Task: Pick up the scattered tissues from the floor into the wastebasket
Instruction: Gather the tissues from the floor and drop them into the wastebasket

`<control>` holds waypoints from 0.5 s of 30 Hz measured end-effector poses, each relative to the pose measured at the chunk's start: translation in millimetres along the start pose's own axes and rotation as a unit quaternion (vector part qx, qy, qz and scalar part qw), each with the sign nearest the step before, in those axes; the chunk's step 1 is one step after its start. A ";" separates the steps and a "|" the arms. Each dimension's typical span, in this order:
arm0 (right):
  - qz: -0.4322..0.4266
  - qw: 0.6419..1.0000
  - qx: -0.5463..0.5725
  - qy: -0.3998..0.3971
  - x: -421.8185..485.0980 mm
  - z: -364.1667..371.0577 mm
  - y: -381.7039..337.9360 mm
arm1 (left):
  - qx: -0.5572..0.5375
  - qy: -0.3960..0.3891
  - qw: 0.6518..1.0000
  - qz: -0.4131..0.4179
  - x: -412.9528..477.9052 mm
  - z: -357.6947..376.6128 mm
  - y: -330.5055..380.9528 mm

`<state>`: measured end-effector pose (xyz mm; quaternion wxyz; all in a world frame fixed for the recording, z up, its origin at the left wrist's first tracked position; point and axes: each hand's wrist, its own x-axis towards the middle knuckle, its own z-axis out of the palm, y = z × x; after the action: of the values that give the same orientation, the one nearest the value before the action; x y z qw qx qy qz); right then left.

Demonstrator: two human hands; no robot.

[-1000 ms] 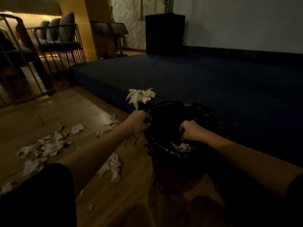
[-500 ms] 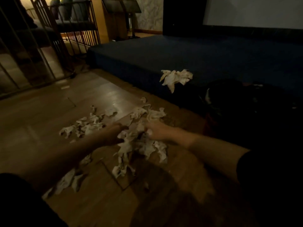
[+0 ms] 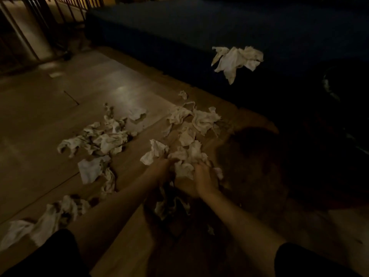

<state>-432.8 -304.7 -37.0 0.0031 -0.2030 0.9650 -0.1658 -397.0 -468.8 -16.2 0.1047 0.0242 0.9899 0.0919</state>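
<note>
Wooden floor (image 3: pixel 50 108); tissue wad (image 3: pixel 184 159) between both hands' fingers (image 3: pixel 201 166).

Two bare forearms, uncovered from wrist to above the elbow. Short black sleeves: left sleeve (image 3: pixel 54 254) wide and loose at the lower edge, right sleeve (image 3: pixel 311 260) ending in a rounded hem. No rings, watch or markings discernible in the dim light.

Left hand (image 3: pixel 161 168), right hand (image 3: pixel 203 176) cupped together

Two bare hands, left hand (image 3: pixel 159 169) and right hand (image 3: pixel 203 179). One wooden floor (image 3: pixel 60 92). One dark platform (image 3: pixel 199 23). One tissue clump (image 3: pixel 236 59) on platform edge. Floor tissues (image 3: pixel 103 136): too crumpled and overlapped to count; roughly four loose heaps.
</note>
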 end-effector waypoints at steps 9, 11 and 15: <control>0.087 0.964 0.250 0.012 -24.3 -37.1 18.4 | -0.176 0.173 0.967 -0.060 -63.6 -3.1 -0.2; 0.094 0.959 0.265 0.023 -51.7 -47.3 21.7 | -0.203 0.192 0.958 -0.062 -75.7 -0.7 2.6; 0.039 0.974 0.224 0.005 -126.4 -43.7 34.3 | -0.136 0.094 0.986 -0.009 -92.5 13.6 21.1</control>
<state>-333.4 -211.5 -14.5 0.0500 -0.1584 0.9105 -0.3787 -303.1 -452.0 -6.6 0.0140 -0.0082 0.9738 0.2270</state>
